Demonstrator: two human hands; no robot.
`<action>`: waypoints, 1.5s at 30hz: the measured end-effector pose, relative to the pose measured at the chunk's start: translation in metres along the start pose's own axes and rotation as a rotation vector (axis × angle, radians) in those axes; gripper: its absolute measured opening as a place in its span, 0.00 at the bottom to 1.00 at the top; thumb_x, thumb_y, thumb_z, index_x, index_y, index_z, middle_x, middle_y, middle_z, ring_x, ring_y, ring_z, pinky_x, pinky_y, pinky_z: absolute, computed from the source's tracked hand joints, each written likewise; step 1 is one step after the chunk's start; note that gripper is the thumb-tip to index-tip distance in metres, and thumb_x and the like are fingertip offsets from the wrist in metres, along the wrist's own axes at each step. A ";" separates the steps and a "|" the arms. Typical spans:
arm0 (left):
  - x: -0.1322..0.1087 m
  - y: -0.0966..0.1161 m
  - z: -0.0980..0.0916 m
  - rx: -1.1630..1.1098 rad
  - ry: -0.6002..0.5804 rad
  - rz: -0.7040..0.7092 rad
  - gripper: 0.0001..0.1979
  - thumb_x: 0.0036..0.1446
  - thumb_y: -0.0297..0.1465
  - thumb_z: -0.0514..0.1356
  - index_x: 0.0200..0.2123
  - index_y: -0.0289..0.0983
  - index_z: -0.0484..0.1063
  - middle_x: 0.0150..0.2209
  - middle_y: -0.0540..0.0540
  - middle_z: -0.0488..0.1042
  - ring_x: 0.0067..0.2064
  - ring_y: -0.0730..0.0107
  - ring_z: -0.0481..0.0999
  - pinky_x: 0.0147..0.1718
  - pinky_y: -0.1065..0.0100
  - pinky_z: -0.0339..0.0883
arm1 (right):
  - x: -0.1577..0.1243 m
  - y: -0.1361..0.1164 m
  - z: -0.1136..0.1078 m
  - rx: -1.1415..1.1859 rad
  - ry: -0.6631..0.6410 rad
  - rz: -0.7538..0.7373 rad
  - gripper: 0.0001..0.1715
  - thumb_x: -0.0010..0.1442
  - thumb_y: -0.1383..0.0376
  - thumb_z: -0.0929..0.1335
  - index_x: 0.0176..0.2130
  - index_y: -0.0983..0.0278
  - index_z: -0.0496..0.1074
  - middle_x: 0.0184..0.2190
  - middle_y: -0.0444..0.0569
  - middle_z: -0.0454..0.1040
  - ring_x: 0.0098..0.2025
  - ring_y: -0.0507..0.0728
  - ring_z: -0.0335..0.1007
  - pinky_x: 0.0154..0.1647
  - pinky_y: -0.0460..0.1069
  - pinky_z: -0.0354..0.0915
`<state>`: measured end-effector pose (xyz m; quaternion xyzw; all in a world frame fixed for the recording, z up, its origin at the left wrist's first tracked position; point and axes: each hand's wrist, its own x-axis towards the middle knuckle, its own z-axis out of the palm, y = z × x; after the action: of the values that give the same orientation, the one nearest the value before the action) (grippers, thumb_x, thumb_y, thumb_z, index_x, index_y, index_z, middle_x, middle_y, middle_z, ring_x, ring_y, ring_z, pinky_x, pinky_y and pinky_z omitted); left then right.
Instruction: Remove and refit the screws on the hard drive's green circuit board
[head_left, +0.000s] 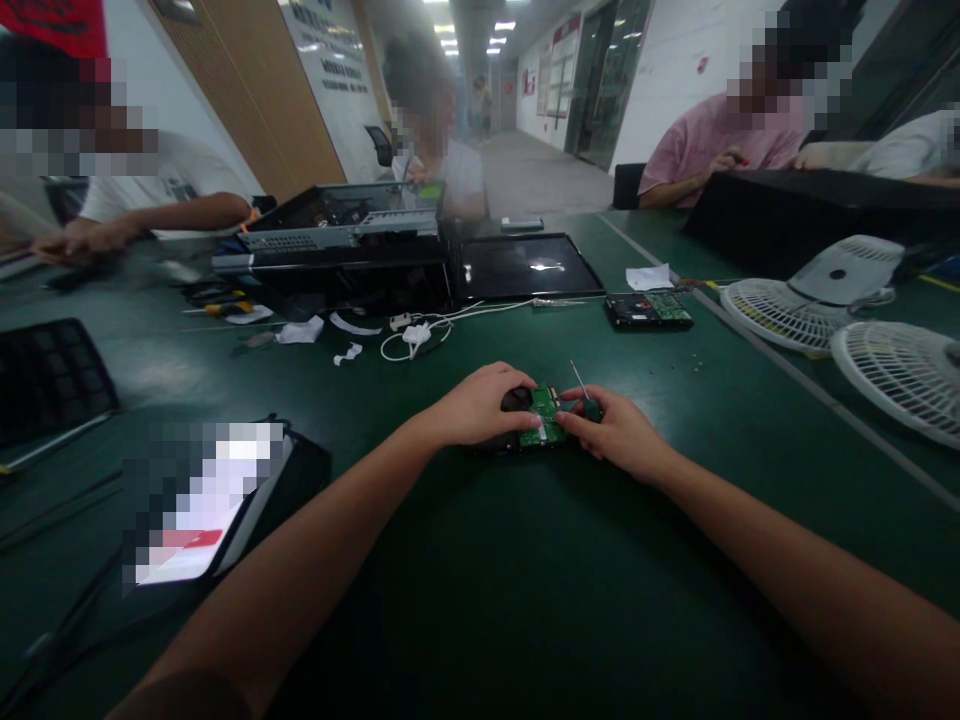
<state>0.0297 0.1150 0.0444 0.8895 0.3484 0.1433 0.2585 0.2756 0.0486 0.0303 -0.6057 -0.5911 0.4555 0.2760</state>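
A black hard drive with a green circuit board (541, 420) lies on the green table (525, 600) in front of me. My left hand (480, 405) is curled over its left side and grips it. My right hand (616, 432) is closed around a small screwdriver (579, 384), whose thin metal shaft points up and away. Its fingertips pinch at the right edge of the circuit board. Most of the drive's body is hidden under both hands.
A second hard drive (649, 309) lies farther right. An open computer case (345, 250) and its dark side panel (525, 268) stand behind, with white cables (416, 338). White fan grilles (896, 370) at right, a phone (202, 505) at left. Other people sit around.
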 end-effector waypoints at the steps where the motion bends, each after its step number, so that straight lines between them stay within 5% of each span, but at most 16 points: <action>1: -0.001 0.000 -0.003 -0.025 -0.034 0.044 0.27 0.62 0.46 0.67 0.61 0.42 0.74 0.58 0.41 0.74 0.59 0.53 0.73 0.59 0.53 0.66 | 0.000 0.000 0.000 0.001 -0.004 0.005 0.30 0.63 0.53 0.74 0.59 0.64 0.70 0.25 0.45 0.74 0.20 0.52 0.65 0.19 0.48 0.60; 11: -0.005 -0.006 -0.007 0.008 -0.162 0.105 0.25 0.64 0.45 0.66 0.63 0.50 0.74 0.67 0.41 0.66 0.66 0.48 0.67 0.62 0.48 0.62 | 0.000 0.002 0.000 0.001 -0.023 -0.004 0.30 0.64 0.54 0.74 0.60 0.64 0.70 0.26 0.45 0.75 0.21 0.51 0.66 0.19 0.46 0.61; 23: -0.005 -0.008 -0.003 -0.007 -0.146 0.129 0.25 0.64 0.41 0.67 0.63 0.50 0.74 0.68 0.42 0.65 0.65 0.49 0.68 0.62 0.48 0.62 | 0.000 0.003 0.000 -0.019 -0.019 -0.014 0.31 0.63 0.52 0.74 0.60 0.63 0.71 0.24 0.43 0.73 0.20 0.52 0.66 0.19 0.47 0.60; 28: -0.005 -0.004 -0.004 0.019 -0.152 0.127 0.24 0.66 0.42 0.65 0.64 0.49 0.74 0.68 0.41 0.64 0.65 0.48 0.67 0.63 0.49 0.62 | 0.001 0.003 -0.006 -0.043 -0.024 -0.035 0.24 0.68 0.53 0.69 0.56 0.65 0.73 0.24 0.45 0.74 0.21 0.53 0.67 0.22 0.49 0.62; 32: -0.006 -0.001 -0.006 0.044 -0.184 0.103 0.25 0.67 0.43 0.63 0.65 0.50 0.72 0.69 0.41 0.62 0.67 0.47 0.65 0.64 0.47 0.61 | 0.010 0.009 -0.030 -0.209 0.129 -0.043 0.21 0.68 0.53 0.68 0.52 0.63 0.77 0.27 0.49 0.77 0.24 0.56 0.72 0.26 0.51 0.65; 39: -0.005 0.000 -0.006 -0.004 -0.148 0.066 0.24 0.70 0.46 0.59 0.65 0.47 0.72 0.68 0.40 0.64 0.67 0.48 0.66 0.64 0.48 0.62 | 0.039 0.052 -0.117 -0.852 0.601 -0.119 0.19 0.65 0.61 0.67 0.49 0.65 0.82 0.48 0.61 0.81 0.48 0.67 0.77 0.49 0.58 0.68; 45: -0.003 -0.002 0.000 0.044 -0.151 0.072 0.25 0.70 0.44 0.60 0.67 0.47 0.69 0.70 0.40 0.62 0.68 0.46 0.65 0.64 0.46 0.61 | 0.050 0.074 -0.131 -0.985 0.503 -0.068 0.20 0.67 0.57 0.66 0.47 0.65 0.82 0.46 0.61 0.80 0.46 0.67 0.76 0.47 0.58 0.68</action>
<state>0.0263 0.1145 0.0427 0.9152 0.2988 0.0774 0.2591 0.4192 0.1128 0.0116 -0.7339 -0.6694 -0.0423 0.1072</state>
